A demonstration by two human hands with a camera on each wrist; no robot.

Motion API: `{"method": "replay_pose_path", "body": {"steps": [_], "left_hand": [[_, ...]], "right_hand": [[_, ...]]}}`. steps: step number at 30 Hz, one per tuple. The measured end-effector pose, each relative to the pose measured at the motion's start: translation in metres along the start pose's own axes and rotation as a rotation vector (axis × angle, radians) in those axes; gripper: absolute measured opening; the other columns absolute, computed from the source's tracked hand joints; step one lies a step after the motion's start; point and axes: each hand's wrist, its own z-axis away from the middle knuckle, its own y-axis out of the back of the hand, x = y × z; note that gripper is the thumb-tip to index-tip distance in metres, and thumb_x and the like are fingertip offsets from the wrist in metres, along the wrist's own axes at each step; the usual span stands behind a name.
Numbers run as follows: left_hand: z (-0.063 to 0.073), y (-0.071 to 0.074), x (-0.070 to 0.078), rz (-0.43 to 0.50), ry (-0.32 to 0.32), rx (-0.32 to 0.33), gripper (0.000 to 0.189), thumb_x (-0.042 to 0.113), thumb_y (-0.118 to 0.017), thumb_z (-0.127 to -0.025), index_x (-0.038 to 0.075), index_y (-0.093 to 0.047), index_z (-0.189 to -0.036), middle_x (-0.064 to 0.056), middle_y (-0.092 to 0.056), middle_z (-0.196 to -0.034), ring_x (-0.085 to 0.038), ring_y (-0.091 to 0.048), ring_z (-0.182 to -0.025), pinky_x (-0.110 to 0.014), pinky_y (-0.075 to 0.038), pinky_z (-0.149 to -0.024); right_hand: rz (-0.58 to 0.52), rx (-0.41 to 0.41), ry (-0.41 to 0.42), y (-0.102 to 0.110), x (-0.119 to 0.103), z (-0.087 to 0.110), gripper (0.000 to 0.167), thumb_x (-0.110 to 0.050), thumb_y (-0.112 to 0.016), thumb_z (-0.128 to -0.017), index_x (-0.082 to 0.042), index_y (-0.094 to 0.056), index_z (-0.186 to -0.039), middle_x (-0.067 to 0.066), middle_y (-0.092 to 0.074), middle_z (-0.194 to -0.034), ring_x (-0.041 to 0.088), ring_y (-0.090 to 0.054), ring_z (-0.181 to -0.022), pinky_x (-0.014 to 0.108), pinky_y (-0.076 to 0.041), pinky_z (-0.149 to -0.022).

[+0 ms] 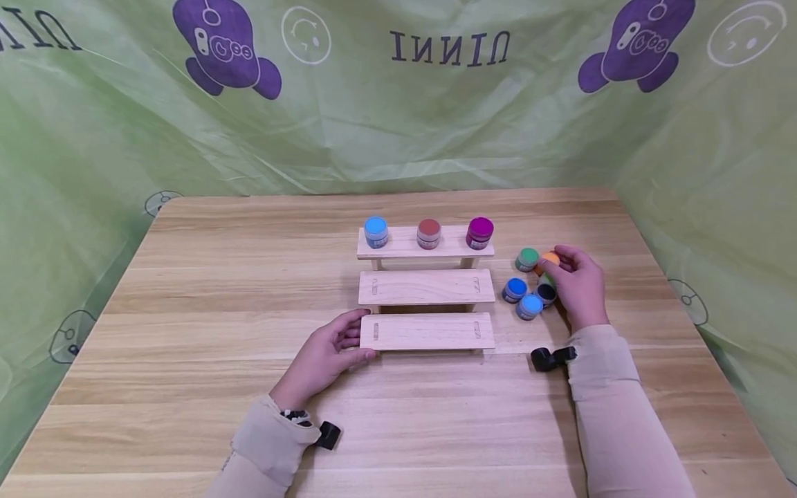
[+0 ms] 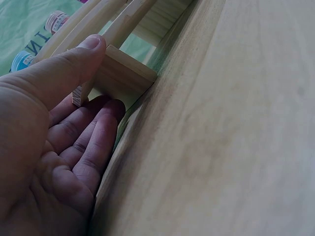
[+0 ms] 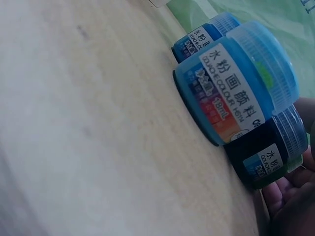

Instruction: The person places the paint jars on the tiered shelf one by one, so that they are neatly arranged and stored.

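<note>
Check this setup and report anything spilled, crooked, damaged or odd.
Only the lettering on the green backdrop looks odd: its Ns appear reversed. Nothing looks spilled, crooked or damaged; three paint jars stand upright on the top shelf. The orange jar is partly hidden by the right hand.

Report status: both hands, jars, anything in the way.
Left hand gripping wooden stand, near left end. Right hand pinching orange jar. Three jars on top step. Possible obstruction: black jar beside right hand.
</note>
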Motion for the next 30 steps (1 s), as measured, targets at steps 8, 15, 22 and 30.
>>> {"method": "replay_pose_path", "body": {"steps": [8, 15, 22, 30], "left_hand": [[-0.0007, 0.0008, -0.0011, -0.007, 0.001, -0.004, 0.073, 0.007, -0.082, -0.083, 0.002, -0.047, -0.146, -0.019, -0.062, -0.125, -0.028, -0.066, -0.11, -0.027, -0.056, -0.093], [-0.0004, 0.0009, -0.0009, 0.001, 0.008, -0.005, 0.073, 0.007, -0.082, -0.083, 0.002, -0.047, -0.146, -0.019, -0.062, -0.125, -0.029, -0.066, -0.11, -0.027, -0.056, -0.093], [-0.0006, 0.001, -0.0014, -0.002, 0.004, -0.005, 0.073, 0.008, -0.083, -0.083, 0.002, -0.047, -0.146, -0.019, -0.062, -0.124, -0.028, -0.066, -0.11, -0.027, -0.056, -0.093], [-0.0008, 0.0009, -0.002, -0.009, 0.0, -0.003, 0.073, 0.009, -0.083, -0.083, 0.002, -0.048, -0.146, -0.019, -0.062, -0.125, -0.028, -0.066, -0.109, -0.027, -0.056, -0.093]], "right_hand": [[0.042, 0.008, -0.032, 0.0018, -0.0006, 0.0027, 0.059, -0.039, -0.068, -0.095, -0.005, -0.055, -0.142, 0.011, -0.054, -0.133, 0.017, -0.051, -0.112, 0.022, -0.048, -0.092], [0.025, 0.012, -0.051, 0.0023, 0.0001, 0.0034, 0.06, -0.042, -0.07, -0.094, -0.006, -0.057, -0.14, 0.007, -0.055, -0.127, 0.016, -0.052, -0.109, 0.02, -0.048, -0.088], [-0.033, 0.046, -0.07, 0.0036, 0.0002, 0.0044, 0.061, -0.043, -0.073, -0.091, -0.008, -0.059, -0.138, -0.001, -0.056, -0.116, 0.01, -0.053, -0.102, 0.016, -0.049, -0.082], [-0.086, 0.087, -0.068, 0.0047, 0.0012, 0.0043, 0.058, -0.048, -0.074, -0.089, -0.01, -0.064, -0.132, -0.005, -0.058, -0.108, 0.009, -0.052, -0.095, 0.017, -0.048, -0.072]]}}
